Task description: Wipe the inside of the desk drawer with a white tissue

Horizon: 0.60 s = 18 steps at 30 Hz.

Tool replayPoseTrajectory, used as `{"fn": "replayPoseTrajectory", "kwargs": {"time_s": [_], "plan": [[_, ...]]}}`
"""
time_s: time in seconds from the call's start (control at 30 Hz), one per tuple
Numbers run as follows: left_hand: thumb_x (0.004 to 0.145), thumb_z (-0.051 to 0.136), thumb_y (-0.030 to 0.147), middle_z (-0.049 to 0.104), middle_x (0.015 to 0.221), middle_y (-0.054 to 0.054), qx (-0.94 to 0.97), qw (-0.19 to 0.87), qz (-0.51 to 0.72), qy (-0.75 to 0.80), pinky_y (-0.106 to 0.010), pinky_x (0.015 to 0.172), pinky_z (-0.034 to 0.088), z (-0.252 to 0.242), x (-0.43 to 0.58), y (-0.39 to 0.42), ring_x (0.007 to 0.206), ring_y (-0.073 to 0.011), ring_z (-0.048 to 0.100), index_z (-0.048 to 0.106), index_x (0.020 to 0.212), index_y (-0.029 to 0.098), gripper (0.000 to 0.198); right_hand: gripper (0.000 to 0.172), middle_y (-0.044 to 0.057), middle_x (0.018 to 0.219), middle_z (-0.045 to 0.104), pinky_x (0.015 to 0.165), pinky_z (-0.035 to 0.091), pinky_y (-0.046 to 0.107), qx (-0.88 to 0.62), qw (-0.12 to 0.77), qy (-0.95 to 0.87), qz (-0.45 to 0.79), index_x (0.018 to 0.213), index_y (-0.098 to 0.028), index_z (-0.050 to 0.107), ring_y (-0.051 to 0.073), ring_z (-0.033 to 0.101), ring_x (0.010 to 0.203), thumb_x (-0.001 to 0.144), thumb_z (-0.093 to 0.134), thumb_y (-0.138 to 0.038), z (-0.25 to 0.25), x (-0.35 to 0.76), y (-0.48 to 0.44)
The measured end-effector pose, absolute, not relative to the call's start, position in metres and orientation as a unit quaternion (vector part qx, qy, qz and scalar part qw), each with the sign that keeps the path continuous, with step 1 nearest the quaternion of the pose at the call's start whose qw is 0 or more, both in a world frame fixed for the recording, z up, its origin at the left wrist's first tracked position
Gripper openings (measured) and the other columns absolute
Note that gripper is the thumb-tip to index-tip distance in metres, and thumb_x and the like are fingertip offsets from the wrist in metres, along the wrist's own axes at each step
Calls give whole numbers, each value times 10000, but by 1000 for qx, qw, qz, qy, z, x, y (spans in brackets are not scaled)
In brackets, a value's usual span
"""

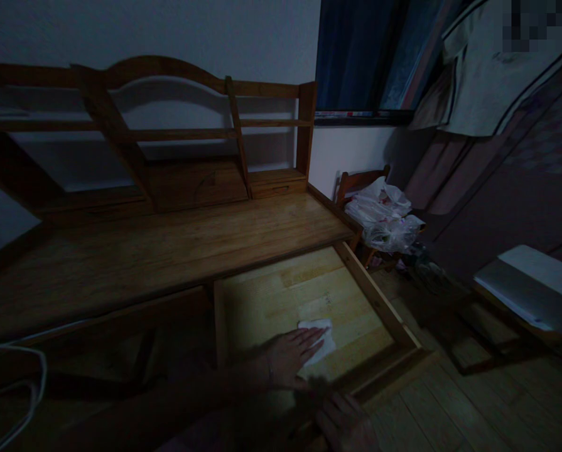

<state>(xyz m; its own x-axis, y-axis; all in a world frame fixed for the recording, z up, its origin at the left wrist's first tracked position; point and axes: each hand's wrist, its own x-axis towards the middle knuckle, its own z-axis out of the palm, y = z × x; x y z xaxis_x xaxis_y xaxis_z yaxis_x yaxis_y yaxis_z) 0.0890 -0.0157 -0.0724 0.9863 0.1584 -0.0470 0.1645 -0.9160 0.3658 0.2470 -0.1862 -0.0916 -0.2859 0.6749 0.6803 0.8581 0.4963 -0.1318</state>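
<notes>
A wooden drawer (405, 333) is pulled out from the desk, its pale bottom board showing. Inside it, my left hand (294, 351) presses a white tissue (325, 342) against that board, with the fingers stretched over it. My right hand (346, 422) is bent over the drawer's front edge, nearest to me. Its fingertips are dim and partly hidden in shadow.
The wooden desk (181, 245) carries a shelf unit (167, 135) along the wall. Plastic bags (382, 216) are piled on a chair at the right. A small table (530, 282) stands farther right, and a white cable (43, 370) hangs at the left.
</notes>
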Motion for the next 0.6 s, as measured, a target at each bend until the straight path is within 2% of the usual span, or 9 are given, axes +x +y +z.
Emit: {"fn": "replayPoseTrajectory", "kwargs": {"time_s": [0.2, 0.33, 0.43, 0.53, 0.6], "plan": [[859, 288, 737, -20, 1635, -100, 981, 181, -7, 74, -403, 1231, 85, -73, 84, -13, 1507, -234, 40, 28, 1569, 181, 939, 471, 13, 681, 600, 657, 336, 288, -481, 379, -782, -115, 747, -183, 596, 157, 503, 661, 1030, 234, -289, -83, 245, -184], [859, 288, 737, 12, 1632, -114, 973, 117, 14, 197, -398, 1212, 172, -71, 78, 46, 1501, -243, 109, 92, 1566, 176, 923, 509, 24, 680, 601, 660, 351, 300, -481, 379, -780, -128, 770, -186, 617, 168, 495, 665, 1026, 206, -344, -80, 246, -185], [893, 246, 703, 37, 1634, -123, 952, 61, 56, 293, -406, 1212, 149, -70, 69, 101, 1504, -244, 74, 130, 1559, 143, 878, 544, 35, 688, 606, 654, 373, 310, -481, 373, -785, -116, 784, -182, 628, 180, 504, 686, 1018, 201, -426, -81, 246, -186], [881, 214, 728, 196, 1609, -167, 921, 53, 52, 382, -447, 1192, 192, -71, 63, 136, 1475, -293, 212, 168, 1549, 108, 913, 545, 30, 697, 627, 656, 376, 310, -484, 381, -779, -123, 802, -189, 639, 176, 518, 681, 1023, 182, -386, -80, 246, -186], [870, 221, 743, 246, 1594, -175, 915, 45, 55, 398, -456, 1189, 193, -73, 64, 143, 1457, -311, 259, 169, 1549, 107, 932, 528, 15, 702, 639, 659, 372, 304, -490, 381, -775, -123, 791, -196, 634, 167, 523, 663, 1028, 182, -332, -79, 246, -186]]}}
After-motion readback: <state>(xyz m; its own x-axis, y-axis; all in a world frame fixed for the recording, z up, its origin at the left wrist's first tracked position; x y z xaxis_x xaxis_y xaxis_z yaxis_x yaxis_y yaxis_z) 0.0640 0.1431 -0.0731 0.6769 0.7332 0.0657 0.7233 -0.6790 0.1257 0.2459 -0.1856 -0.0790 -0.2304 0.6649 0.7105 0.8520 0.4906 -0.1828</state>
